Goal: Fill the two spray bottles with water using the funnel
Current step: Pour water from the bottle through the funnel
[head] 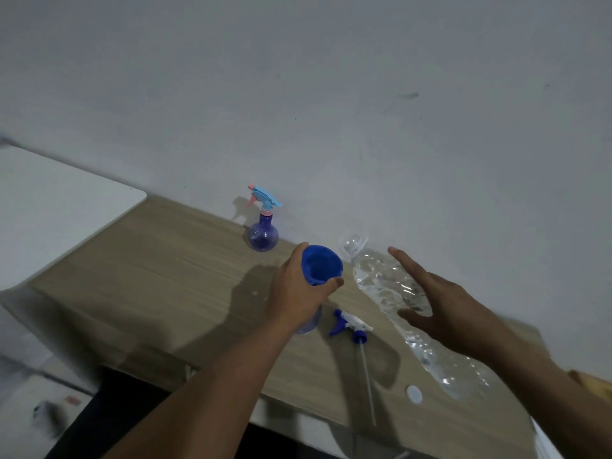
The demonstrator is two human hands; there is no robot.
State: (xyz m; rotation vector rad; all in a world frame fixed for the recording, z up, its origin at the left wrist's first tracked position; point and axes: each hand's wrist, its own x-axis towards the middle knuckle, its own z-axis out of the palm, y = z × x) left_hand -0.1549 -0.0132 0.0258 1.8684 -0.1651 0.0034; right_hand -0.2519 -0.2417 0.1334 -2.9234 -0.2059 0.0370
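**Left hand steadies the funnel, right hand spread beside the water bottle**

The person's left hand (298,293) is curled round the blue funnel (321,265), thumb on the near side of its rim and fingers wrapped over the far side. The funnel's wide mouth faces up toward the camera. It sits on top of the open spray bottle (309,321), of which only a pale bluish part of the body shows below the wrist, standing on the wooden table (165,276) near its middle.

The right hand (440,306) is wide open, fingers straight and fanned apart, thumb stretched out to the left. It holds nothing. It lies in front of the middle of the clear water bottle (374,276), and whether the palm touches the plastic cannot be told, since this part is blurred. The water bottle runs from its uncapped mouth, just right of the funnel, down toward the near right end of the table; upright or tilted cannot be told.

The second spray bottle (263,235), round and purple with a light blue and pink trigger top, stands at the far edge of the table against the wall (331,94), well apart from both hands.

A white and blue trigger head (352,326) lies on the table just right of the open spray bottle, its thin tube pointing toward the near edge. A white cap (414,393) lies near the right end. A white panel (49,210) lies at the left
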